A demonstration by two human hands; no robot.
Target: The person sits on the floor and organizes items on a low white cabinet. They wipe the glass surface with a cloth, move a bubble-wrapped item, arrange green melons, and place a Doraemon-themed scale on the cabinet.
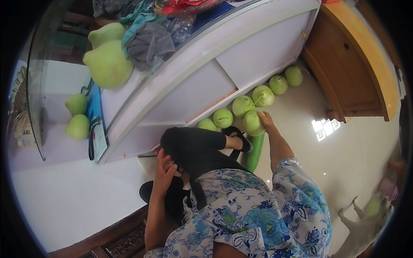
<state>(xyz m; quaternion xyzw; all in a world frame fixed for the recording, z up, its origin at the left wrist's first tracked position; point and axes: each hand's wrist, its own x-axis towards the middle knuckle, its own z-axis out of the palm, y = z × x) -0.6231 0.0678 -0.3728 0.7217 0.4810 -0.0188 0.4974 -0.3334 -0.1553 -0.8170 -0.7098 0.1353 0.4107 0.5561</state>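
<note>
My right hand [266,120] grips the side of a pale green bottle gourd [253,125], its fingers partly out of sight. This gourd is at the near end of a group on the tiled floor, beside my foot. Behind it lie another gourd [242,107] and a gourd with a long stem [263,96], in a row along the cabinet base. A long green gourd or melon [257,152] lies below the held one, partly hidden by my body. Over by my bent knee, my left hand [165,171] holds nothing, its fingers apart.
A white counter cabinet [193,93] curves in front of me. On its top are two large gourds [108,64] and a grey cloth [149,45]. Smaller gourds [77,127] sit on a shelf at left. A wooden cabinet [348,64] stands right; a dog [366,227] lies lower right.
</note>
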